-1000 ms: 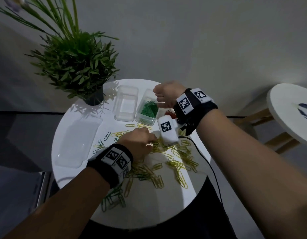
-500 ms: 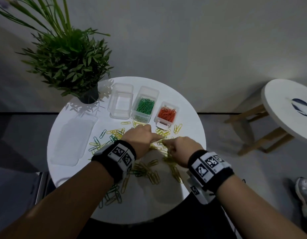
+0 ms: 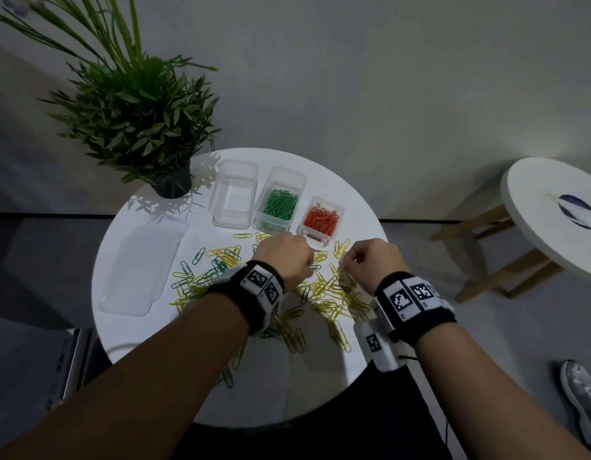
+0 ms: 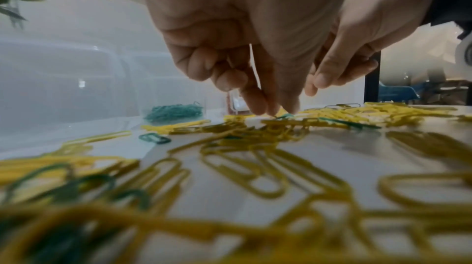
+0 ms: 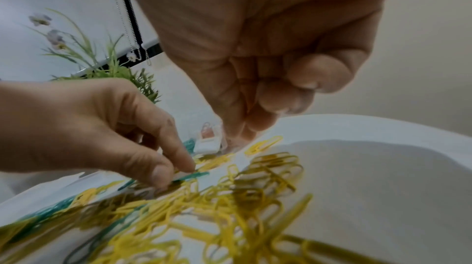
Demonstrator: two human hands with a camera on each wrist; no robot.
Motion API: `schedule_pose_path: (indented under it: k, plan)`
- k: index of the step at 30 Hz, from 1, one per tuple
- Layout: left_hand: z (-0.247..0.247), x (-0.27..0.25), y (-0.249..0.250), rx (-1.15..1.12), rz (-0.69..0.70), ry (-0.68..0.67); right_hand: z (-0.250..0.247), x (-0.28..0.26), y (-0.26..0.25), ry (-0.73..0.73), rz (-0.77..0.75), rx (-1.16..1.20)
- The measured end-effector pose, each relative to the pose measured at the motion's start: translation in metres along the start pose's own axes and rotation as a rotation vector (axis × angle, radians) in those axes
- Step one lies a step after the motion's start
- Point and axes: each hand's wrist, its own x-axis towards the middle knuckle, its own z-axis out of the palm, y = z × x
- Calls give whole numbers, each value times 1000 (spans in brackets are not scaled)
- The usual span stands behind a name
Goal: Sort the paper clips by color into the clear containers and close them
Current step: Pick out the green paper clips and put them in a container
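Left hand: your left hand reaches down into the far part of the scatter, thumb and forefinger tips closing on a green paper clip; whether it is truly pinched or only touched, you cannot tell.
Right hand: your right hand hangs just beside the left, fingers curled in; nothing shows in its grasp.
Key relation: the green clip lies flat under your left fingertips, its long axis running roughly toward your right hand. Its home, the green-clip container, sits just beyond your left hand, so the left is the nearer one for the carry.
Loose clips: the yellow paper clips cover the near and middle surface, with more green ones mixed in on the left side.
Containers: the empty container stands left of the green one; the orange-clip container stands right of it, smaller. All are uncovered.
Lid: a clear lid lies flat at the left.
Writing: no brand or readable text; only black-and-white coded markers on your wristbands.
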Motion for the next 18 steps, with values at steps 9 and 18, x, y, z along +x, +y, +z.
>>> schedule_pose_path:
  k: [9, 18]
  plan:
    - [-4, -1, -5, -40, -36, 11, 11, -4, 2, -90, -116, 129]
    - [4, -20, -27, -638, -226, 42, 29, -14, -25, -267, -438, -144]
